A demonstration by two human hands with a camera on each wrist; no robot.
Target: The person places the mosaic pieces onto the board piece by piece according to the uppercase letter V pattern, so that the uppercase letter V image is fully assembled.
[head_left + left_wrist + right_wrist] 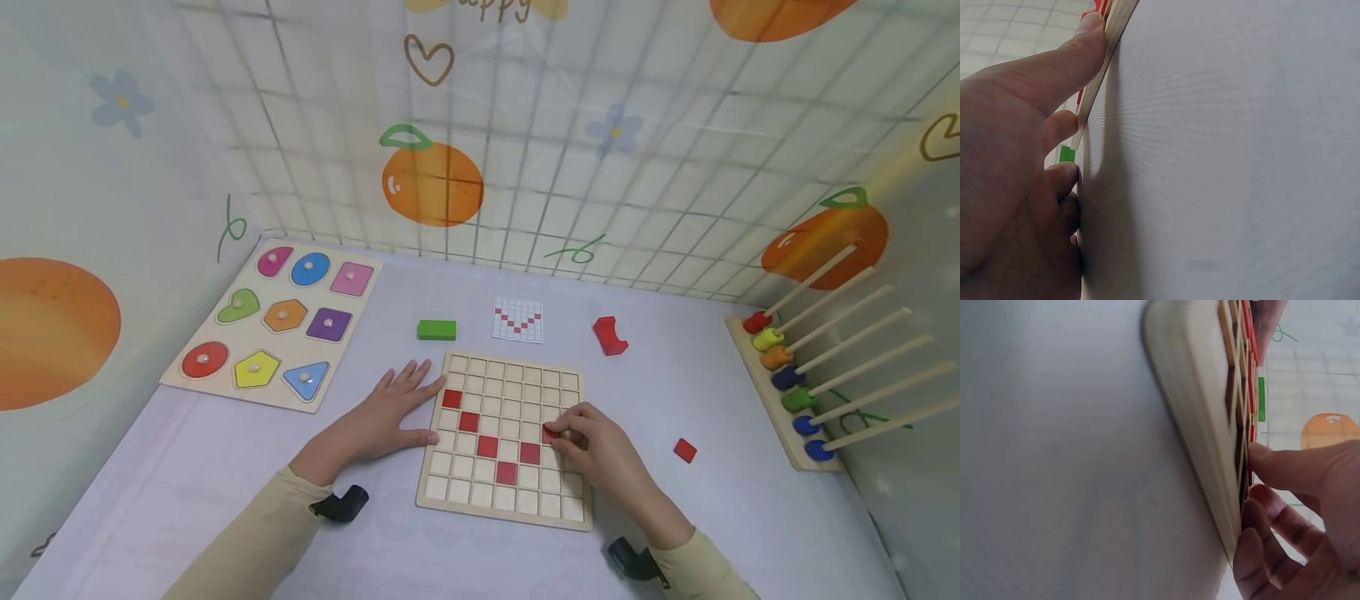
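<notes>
A wooden grid board [512, 512] lies on the table, with several red square tiles [487, 447] set in its cells in a V-shaped line. At the right end of that line my right hand [600, 446] pinches a red tile [550, 433] between thumb and fingertips, right at a cell. Its other fingers [1250, 550] lie along the board's right edge. My left hand [375, 425] rests flat with fingers spread, its thumb and index fingertip at the board's left edge. One loose red tile [685, 451] lies on the table to the right.
Behind the board are a green block [437, 330], a pattern card [517, 320] with a red V and a red notched block [611, 336]. A shape puzzle board [300, 398] lies at the left. A peg stand [782, 408] with coloured beads stands at the right, its rods slanting up.
</notes>
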